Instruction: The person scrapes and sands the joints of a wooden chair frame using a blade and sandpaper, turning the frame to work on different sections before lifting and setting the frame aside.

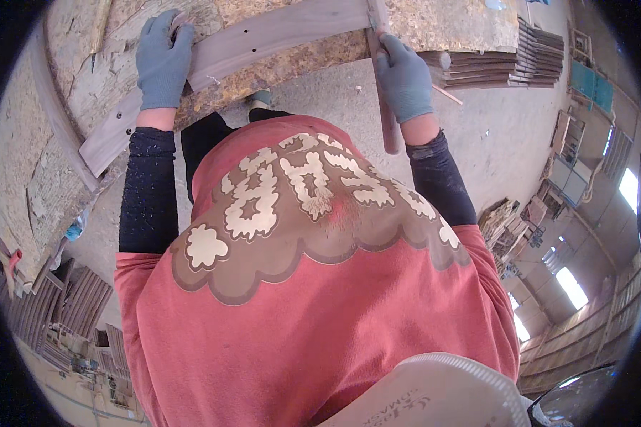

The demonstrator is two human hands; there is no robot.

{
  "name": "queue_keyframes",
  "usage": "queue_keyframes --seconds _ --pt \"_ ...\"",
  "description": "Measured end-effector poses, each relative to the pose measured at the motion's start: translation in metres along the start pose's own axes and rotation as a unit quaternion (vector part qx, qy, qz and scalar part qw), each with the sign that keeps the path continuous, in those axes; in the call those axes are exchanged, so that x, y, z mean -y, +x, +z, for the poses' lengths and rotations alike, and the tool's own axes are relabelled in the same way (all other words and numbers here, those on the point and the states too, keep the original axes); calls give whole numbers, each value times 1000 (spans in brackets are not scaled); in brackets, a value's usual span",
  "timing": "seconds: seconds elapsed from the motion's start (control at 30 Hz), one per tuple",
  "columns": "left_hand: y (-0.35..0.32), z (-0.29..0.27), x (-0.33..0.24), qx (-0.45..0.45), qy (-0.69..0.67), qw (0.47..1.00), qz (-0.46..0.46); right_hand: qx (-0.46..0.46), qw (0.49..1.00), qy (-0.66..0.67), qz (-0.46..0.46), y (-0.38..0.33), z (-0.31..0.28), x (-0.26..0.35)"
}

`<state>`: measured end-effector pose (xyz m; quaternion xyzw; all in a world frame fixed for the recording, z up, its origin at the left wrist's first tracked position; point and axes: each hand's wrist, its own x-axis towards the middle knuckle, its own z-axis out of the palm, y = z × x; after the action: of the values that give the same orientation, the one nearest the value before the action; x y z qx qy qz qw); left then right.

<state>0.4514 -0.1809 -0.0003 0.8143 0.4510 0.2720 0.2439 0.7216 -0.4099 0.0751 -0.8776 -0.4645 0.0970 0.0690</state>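
Note:
A greyish-brown wooden frame lies over a rough, worn board bench [278, 71]. Its long curved rail [278, 32] has small dark holes and runs across in front of me. My left hand [165, 64], in a grey-blue glove, is closed over this rail left of its middle; its fingers curl at the far edge, and their undersides are hidden. At the rail's right end stands a narrow wooden post [387, 117], which projects past the bench edge toward me. My right hand [404, 78], gloved alike, is wrapped round that post, thumb near the joint.
Another wooden piece [58, 114] joins the rail's left end. Stacked wooden parts [538, 57] lie beyond the bench at right; more stacks [78, 302] stand at lower left. A red-handled tool [13, 260] rests on the left bench edge. Concrete floor [477, 135] shows at right.

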Motion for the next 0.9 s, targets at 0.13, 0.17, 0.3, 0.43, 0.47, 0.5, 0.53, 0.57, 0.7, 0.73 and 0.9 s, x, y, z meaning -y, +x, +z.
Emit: queue_keyframes --seconds 0.13,0.17,0.3,0.43,0.47,0.5,0.53,0.57,0.7,0.73,0.9 --pt "-2 -1 1 4 -24 1000 -10 12 999 -37 14 3 -7 7" --pt "-1 0 1 2 -24 1000 -11 -10 998 -59 30 2 -4 9" --pt "0 0 2 2 -18 1000 -8 -38 998 -37 23 6 -16 15" --pt "-1 3 2 -18 -46 999 -7 -10 998 -45 -31 11 0 20" --pt "-1 3 3 -18 -45 999 -7 12 999 -50 -11 11 4 22" --pt "0 3 4 -19 -42 999 3 33 998 -55 9 11 6 24" --pt "0 2 4 -20 -40 999 13 33 998 -54 9 10 5 24" --pt "0 2 5 -19 -39 999 13 42 997 -57 25 5 2 25" --pt "-1 3 6 -30 -38 999 7 51 997 -53 35 -14 0 21" --pt "-1 3 7 -29 -46 999 6 50 997 -54 33 -17 -4 21" --pt "-1 1 3 -26 -39 999 7 36 993 101 48 -21 -11 26"
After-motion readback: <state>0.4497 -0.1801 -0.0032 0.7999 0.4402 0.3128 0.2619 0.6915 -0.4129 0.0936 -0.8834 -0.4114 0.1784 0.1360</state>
